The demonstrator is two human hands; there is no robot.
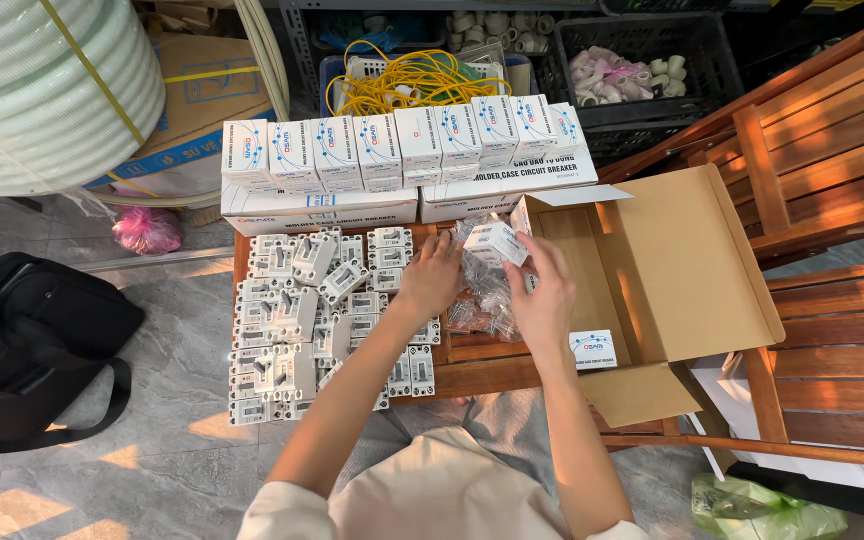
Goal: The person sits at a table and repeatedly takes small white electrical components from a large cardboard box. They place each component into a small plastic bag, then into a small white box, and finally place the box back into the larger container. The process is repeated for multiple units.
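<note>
Small white carton [495, 241], printed in blue, is held above the middle of the wooden counter [472, 378], at the left edge of the open cardboard box [697, 250]. Right hand [544, 297] grips the carton from below and from the right, its fingers curled around the near end. Left hand [432, 277] lies just left of the carton, fingers bent and fingertips close to its left end; whether they press on the carton or on the clear plastic bags [480, 300] beneath it cannot be told. The bags lie crumpled on the counter directly under both hands.

Left of the hands, grey-white circuit breakers [297, 330] cover the counter in loose rows, several tipped on their sides. Behind them, at the far edge, a row of upright white cartons [402, 140] of the same kind stands on two long flat white boxes [317, 208]. One more small carton [592, 348] lies flat inside the open cardboard box, near its front corner, well apart from the held one.

Surroundings: a black bag [32, 340] on the tiled floor at left, a large coil of pale hose [42, 90] at upper left, a tangle of yellow cable [412, 80] in a crate behind the counter, and slatted wooden chairs [822, 170] at right.
</note>
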